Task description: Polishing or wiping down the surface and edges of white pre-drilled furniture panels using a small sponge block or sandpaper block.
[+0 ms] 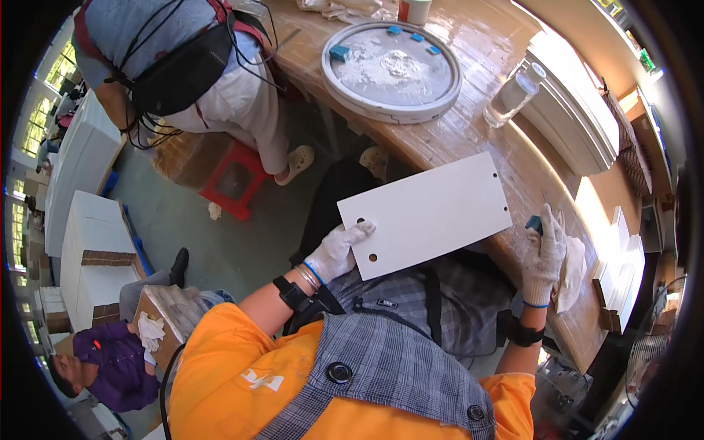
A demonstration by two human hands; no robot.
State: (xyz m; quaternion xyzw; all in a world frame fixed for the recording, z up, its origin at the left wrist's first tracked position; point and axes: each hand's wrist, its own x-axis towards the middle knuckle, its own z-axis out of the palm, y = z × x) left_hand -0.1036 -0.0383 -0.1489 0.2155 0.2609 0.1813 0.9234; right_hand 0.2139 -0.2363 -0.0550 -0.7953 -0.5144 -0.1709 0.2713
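A flat white rectangular board [429, 216] with small dark holes near its short ends lies tilted across my lap and the table's edge. My left hand [341, 249], in a white glove, grips its left end, the thumb on top near a hole. My right hand [544, 253], also gloved, is apart from the board's right end, over the table. Its fingers are closed on a small teal block [534, 224], partly hidden by them. A crumpled white cloth [570, 275] lies right beside that hand.
On the plastic-covered table [469, 139] stand a round grey tray [367, 81] with white paste and several blue blocks, and a clear bottle [510, 99]. White panels [576, 103] are stacked at right. A co-worker [183, 66] bends near a red stool [236, 180]; another person [110, 363] sits at lower left.
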